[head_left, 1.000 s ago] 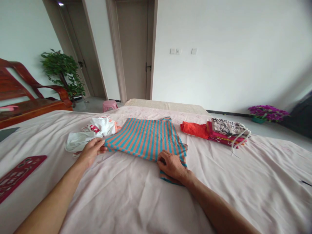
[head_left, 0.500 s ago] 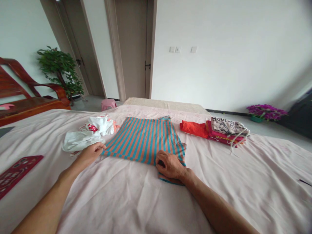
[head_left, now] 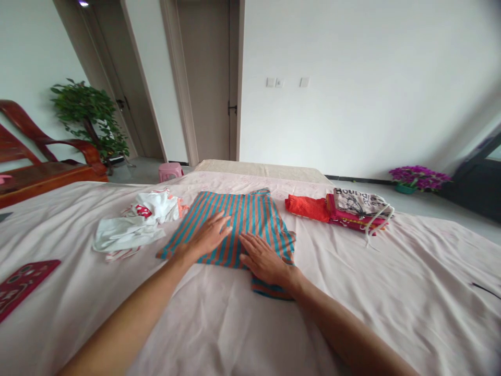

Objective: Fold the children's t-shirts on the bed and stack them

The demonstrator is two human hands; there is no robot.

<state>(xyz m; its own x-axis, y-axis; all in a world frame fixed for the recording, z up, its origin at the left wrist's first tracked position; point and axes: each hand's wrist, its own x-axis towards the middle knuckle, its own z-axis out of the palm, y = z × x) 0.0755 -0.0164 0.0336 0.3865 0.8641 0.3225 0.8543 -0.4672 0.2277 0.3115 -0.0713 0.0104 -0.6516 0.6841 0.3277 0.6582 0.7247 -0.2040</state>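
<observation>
A striped garment point(head_left: 250, 214) in teal and orange-brown lies folded roughly square on the pale pink sheet, one flap poking out at its near right corner. My left hand point(head_left: 209, 235) rests over its left-middle part, fingers stretched out. Flat near its front edge lies my right hand point(head_left: 264, 258), fingers extended and pointing away from me. Neither hand grips anything. The palms cover parts of the stripes.
Crumpled white clothes point(head_left: 133, 222) lie to the left, beyond a red patterned object point(head_left: 27, 284). On the right sits a stack of folded clothes point(head_left: 358, 211) with a white cord, beside a red folded cloth point(head_left: 307, 208). A pink stool point(head_left: 170, 171) stands past the bed.
My left hand has let go of the garment's left corner and moved right onto its middle. The right hand has opened from a curled shape and flattened. The view has shifted slightly.
</observation>
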